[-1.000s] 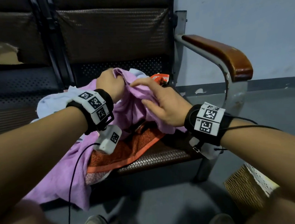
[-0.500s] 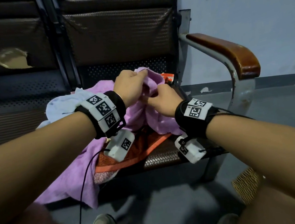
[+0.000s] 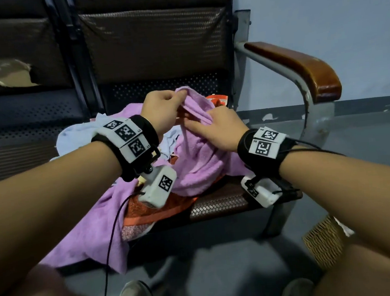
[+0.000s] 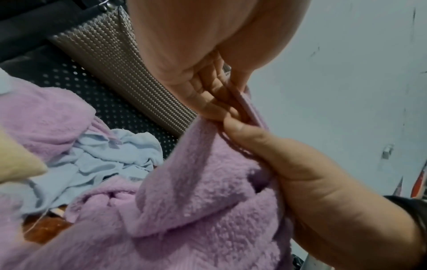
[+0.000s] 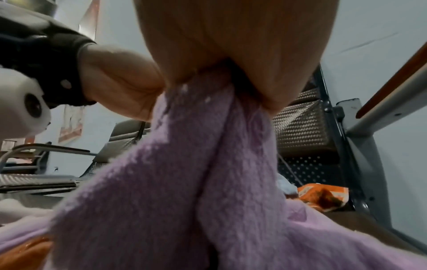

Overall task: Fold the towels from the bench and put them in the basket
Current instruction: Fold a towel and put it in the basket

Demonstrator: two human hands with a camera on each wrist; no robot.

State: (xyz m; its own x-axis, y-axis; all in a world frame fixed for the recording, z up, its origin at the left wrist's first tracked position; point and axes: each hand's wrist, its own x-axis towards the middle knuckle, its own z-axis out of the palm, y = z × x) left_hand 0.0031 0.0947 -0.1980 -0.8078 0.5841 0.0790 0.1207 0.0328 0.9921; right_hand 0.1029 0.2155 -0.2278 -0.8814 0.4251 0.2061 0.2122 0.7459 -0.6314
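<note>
Purple fleecy towel (image 3: 197, 161) lies bunched on the woven brown seat of the metal bench (image 3: 220, 204), its upper edge lifted off the pile and one long end hanging over the seat's front edge toward the grey floor (image 3: 223, 268). We see our left hand (image 3: 160, 110) pinching that raised edge at its top corner, fingers curled tight round the hem; the left wrist view shows the hem running between thumb and fingers. Our right hand (image 3: 220, 126) sits just below and to the right, touching the same edge, thumb (image 4: 242, 131) pressed onto the hem and the cloth gathered under the palm in the right wrist view, so it grips the purple towel too. Both hands nearly touch each other. Under and left of the purple towel we see a crumpled pale blue towel (image 3: 75, 139), and beneath them an orange patterned towel (image 3: 147, 211) spread flat on the seat, with another bit of orange cloth showing behind the hands by the backrest. Woven wicker basket (image 3: 325, 245) stands on the floor at lower right, well apart from the towels, mostly hidden by our right forearm. Brown wooden armrest (image 3: 300, 67) curves over the bench's right end.
</note>
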